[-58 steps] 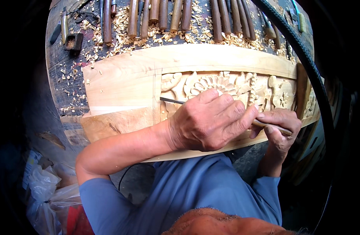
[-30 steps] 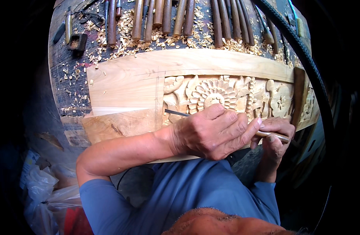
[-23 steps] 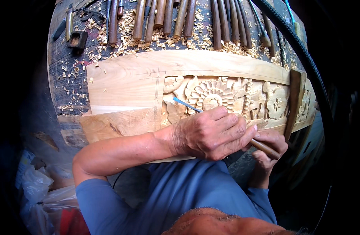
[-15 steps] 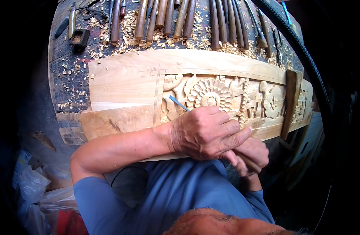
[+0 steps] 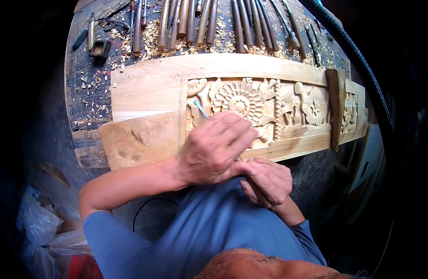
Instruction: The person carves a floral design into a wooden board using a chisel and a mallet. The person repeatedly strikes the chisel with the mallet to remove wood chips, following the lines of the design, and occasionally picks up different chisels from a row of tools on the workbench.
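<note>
A carving chisel (image 5: 200,108) slants across the carved panel (image 5: 314,109), its narrow metal blade tip on the relief left of a round, many-petalled flower (image 5: 239,103). My left hand (image 5: 217,146) is closed around the chisel's shaft, over the panel's lower edge. Nearer my body, my right hand (image 5: 269,180) is wrapped round the wooden handle, most of which it hides. Both hands are close together, seeming to touch. The pale board bears leaves, flowers and a twisted rope-like band in relief.
Several wooden-handled chisels (image 5: 181,23) lie in a row behind the board among wood shavings (image 5: 149,37). A wooden bar (image 5: 335,109) crosses the panel's right part. A small dark block (image 5: 100,49) sits at the back left. A dark cable (image 5: 358,56) hangs at right; plastic bags (image 5: 42,223) lie lower left.
Both hands have moved left and the chisel has turned steeper, its tip still left of the round flower. The view has shifted slightly, so the board appears higher.
</note>
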A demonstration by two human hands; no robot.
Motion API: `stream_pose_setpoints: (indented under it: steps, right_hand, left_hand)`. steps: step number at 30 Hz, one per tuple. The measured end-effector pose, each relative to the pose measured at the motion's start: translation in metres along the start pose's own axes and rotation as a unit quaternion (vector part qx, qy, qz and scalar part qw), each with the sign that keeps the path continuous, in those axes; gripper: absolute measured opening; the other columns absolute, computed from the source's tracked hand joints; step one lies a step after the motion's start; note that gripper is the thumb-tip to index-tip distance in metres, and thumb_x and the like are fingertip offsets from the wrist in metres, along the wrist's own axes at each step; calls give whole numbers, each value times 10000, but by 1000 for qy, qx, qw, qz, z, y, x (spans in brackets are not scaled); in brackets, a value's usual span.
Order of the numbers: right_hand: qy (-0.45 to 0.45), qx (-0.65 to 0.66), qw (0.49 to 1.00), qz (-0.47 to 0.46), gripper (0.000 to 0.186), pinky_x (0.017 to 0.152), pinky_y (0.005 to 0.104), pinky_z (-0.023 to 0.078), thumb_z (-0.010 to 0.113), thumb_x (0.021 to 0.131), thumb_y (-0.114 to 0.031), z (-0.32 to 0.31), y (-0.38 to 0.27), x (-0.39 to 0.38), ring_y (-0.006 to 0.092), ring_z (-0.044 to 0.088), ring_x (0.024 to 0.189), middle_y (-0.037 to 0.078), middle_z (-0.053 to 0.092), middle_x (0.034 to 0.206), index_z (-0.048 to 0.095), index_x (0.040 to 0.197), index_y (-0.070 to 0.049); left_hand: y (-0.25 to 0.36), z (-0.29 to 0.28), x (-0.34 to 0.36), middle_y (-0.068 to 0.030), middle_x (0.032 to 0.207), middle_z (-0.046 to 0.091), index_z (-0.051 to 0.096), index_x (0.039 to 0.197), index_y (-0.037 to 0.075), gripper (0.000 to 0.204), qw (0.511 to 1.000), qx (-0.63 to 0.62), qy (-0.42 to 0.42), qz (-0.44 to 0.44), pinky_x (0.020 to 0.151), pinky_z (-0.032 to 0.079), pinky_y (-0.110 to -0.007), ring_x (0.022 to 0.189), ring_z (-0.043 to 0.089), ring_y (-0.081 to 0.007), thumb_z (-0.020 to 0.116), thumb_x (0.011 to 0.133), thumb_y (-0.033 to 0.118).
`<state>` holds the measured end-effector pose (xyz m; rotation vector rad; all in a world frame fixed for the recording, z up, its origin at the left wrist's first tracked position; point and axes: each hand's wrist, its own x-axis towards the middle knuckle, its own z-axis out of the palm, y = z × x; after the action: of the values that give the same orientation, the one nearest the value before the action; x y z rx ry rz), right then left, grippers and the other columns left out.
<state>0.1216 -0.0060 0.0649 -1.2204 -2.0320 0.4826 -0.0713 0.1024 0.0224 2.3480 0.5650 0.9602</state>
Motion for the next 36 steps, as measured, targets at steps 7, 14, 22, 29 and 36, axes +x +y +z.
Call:
stream_pose_setpoints:
  steps: [7, 14, 22, 29, 36]
  right_hand:
    - [-14, -25, 1000, 8, 383, 790, 429, 669, 810, 836, -27, 7, -10, -6, 318, 774, 799, 178, 753, 918, 721, 1194, 76]
    - [-28, -28, 999, 14, 377, 769, 417, 670, 802, 827, -13, 0, -17, 5, 318, 777, 780, 182, 756, 920, 717, 1177, 98]
    - [-22, -42, 999, 0, 380, 754, 411, 673, 800, 828, 12, 4, -30, 19, 319, 778, 783, 191, 755, 929, 702, 1181, 115]
    - [9, -40, 999, -25, 363, 776, 430, 680, 795, 851, -6, 26, -23, 5, 315, 780, 811, 193, 754, 950, 681, 1177, 106]
    - [30, -43, 997, -56, 283, 794, 447, 684, 744, 898, -41, 44, -10, -12, 332, 786, 823, 223, 757, 955, 688, 1144, 85]
  left_hand:
    - [0, -29, -28, -217, 1148, 724, 715, 1138, -56, 676, 996, 92, -8, 2, 1005, 586, -523, 1134, 718, -400, 628, 984, 596]
    - [-3, -28, -29, -201, 1119, 733, 720, 1124, -38, 658, 997, 67, 19, -21, 971, 604, -511, 1116, 730, -388, 648, 971, 597]
    - [-6, -28, -29, -186, 1096, 737, 720, 1095, -26, 643, 997, 58, 43, -27, 955, 612, -504, 1079, 741, -386, 648, 971, 600]
    - [-4, -28, -29, -178, 1062, 740, 726, 1049, -27, 631, 996, 69, 36, -37, 946, 614, -491, 1068, 744, -378, 649, 972, 595]
    - [-2, -28, -28, -176, 1072, 749, 734, 1040, -24, 596, 996, 68, 39, -38, 970, 603, -489, 1106, 742, -367, 648, 986, 563]
